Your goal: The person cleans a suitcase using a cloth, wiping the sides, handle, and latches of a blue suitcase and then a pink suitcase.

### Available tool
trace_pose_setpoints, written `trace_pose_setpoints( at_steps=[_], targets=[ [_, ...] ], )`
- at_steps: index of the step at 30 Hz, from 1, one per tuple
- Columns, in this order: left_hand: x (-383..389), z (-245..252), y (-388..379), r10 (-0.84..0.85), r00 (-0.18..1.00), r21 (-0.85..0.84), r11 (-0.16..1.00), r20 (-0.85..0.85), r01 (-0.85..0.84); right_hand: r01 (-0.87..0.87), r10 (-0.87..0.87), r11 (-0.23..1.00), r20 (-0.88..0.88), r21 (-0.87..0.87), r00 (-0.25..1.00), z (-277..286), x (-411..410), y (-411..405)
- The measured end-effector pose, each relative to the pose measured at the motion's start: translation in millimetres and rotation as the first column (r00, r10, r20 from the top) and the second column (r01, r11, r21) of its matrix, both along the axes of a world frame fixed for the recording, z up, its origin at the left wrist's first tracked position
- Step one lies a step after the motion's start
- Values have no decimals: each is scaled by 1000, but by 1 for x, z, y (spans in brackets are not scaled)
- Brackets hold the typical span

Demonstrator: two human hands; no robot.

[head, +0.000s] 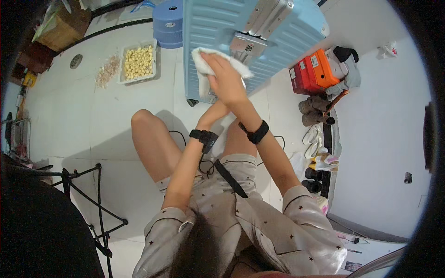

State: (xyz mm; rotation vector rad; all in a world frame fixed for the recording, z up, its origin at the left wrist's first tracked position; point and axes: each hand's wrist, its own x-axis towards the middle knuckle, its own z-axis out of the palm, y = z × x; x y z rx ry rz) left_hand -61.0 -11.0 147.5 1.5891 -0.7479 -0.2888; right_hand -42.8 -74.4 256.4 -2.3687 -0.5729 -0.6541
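A light blue hard-shell suitcase (215, 21) with ribbed sides and metal fittings stands on the floor in front of me. My right hand (226, 81) holds a white cloth (205, 66) against its ribbed face, just below a metal latch plate (248, 45). Some of the cloth hangs down beside the fingers. My left hand (219, 110) reaches under the right wrist to the lower edge of the suitcase; its fingers are mostly hidden behind the right hand, so what they touch cannot be made out.
A white tray (154, 66) of pale peeled pieces, probably garlic, lies left beside scattered skins (107, 71) and a blue round container (168, 24). Shoe boxes (318, 67) and shoes (314, 135) line the right wall. A black folding frame (100, 194) stands lower left. Cables lie between my legs.
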Motion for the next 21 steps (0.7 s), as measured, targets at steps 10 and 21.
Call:
trace_pose_setpoints(
  at_steps=[10,21],
  targets=[
    [-4,48,80,-84,564,-402,787,-821,-468,-164,193,972,-172,170,966,-27,-38,-25],
    [65,121,57,813,546,-285,582,203,-762,284,-270,877,-93,387,958,-88,-26,-68]
  ],
)
